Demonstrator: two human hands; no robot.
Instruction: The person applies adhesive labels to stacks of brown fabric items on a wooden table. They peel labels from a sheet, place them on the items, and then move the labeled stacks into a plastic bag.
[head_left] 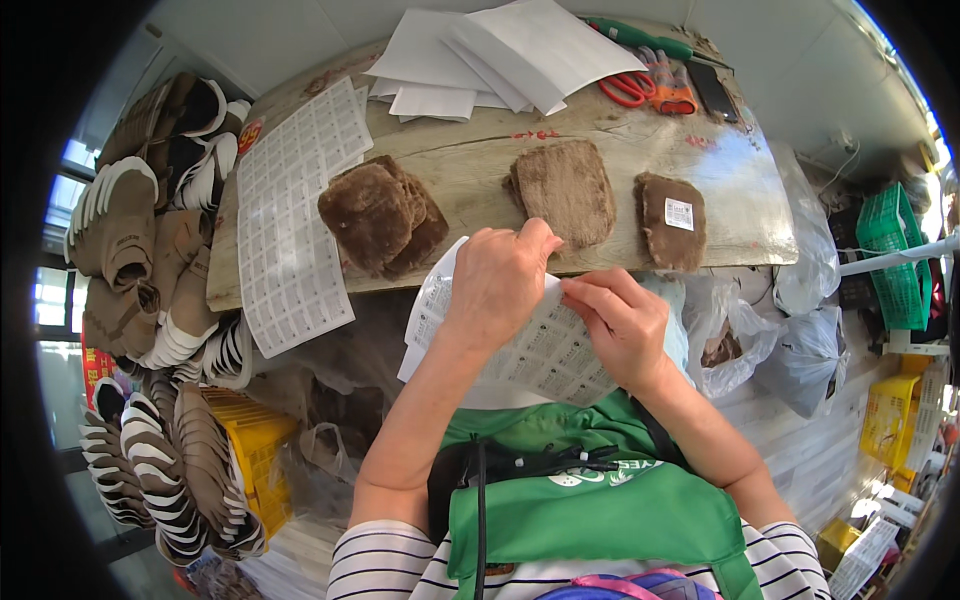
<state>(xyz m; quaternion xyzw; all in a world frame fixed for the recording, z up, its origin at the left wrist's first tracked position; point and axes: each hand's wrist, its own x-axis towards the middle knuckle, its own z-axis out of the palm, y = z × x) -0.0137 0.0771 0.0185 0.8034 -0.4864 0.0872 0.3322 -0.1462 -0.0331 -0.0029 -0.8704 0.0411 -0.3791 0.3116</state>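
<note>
Both hands on the label sheet, peeling a sticker at its top edge.

Your left hand has its grip closed over the sheet, fingers curled on the upper edge and pinning it. Your right hand pinches at the same edge, thumb and forefinger tight together on what looks like one sticker; too small to confirm it's lifted. The sheet sits just off the near edge of the table, above your green apron. Just beyond your hands lies a bare fur piece; to its right another fur piece with a label already on; to the left a fur stack and a second sheet. Step, as I judge it: labelling. The next move needs a clean peel and flat placement on the bare piece.
</note>
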